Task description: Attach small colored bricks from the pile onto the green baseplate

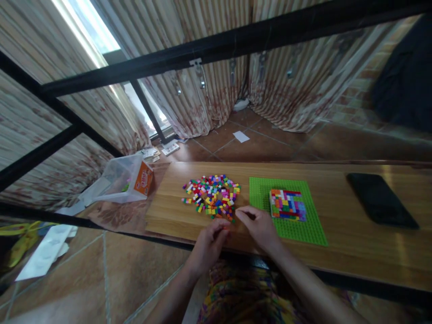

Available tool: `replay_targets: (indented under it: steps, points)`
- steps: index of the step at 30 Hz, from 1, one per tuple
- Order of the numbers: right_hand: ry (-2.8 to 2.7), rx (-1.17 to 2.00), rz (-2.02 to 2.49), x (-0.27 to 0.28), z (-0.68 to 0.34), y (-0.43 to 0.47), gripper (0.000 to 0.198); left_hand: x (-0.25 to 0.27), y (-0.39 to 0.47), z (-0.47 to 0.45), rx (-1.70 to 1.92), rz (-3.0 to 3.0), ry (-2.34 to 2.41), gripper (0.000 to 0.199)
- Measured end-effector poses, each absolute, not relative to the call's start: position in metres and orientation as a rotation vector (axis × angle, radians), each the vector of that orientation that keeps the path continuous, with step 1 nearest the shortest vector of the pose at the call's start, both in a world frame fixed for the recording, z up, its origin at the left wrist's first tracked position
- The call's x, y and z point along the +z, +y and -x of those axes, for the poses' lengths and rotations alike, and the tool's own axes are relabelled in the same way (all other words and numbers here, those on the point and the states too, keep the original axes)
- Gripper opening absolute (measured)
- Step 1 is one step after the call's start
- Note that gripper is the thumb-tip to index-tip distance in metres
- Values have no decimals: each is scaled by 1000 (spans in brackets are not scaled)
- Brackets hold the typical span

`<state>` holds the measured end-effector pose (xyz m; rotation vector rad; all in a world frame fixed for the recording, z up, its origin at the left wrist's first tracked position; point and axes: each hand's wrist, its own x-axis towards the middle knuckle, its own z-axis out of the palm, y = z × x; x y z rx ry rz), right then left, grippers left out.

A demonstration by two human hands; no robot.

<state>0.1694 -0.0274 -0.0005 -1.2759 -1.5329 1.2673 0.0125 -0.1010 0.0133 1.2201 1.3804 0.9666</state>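
A pile of small coloured toy bricks (216,193) lies loose on the wooden table. At its near edge my left hand (208,245) is closed in a pinch, with a small reddish-orange brick (226,228) showing at the fingertips. My right hand (261,228) is just to the right, thumb and fingers brought together beside the pile; whatever they hold is too small to make out. Behind that hand lies a green baseplate (312,225), partly under my wrist. On the plate sits a multicoloured block of joined bricks (286,204), which neither hand touches.
A dark phone or tablet (381,199) rests at the right of the table (340,252). On the left, a clear plastic box (118,177) with an orange label stands beyond the table's end. Black metal bars (216,47) cross in front of striped curtains.
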Motion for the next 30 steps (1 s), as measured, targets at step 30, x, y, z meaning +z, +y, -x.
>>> replay_targets:
  steps: [30]
  points:
    - [-2065,1006,1144,-4,-93,12,20,-10,-73,34,1225,-1220,1903,36]
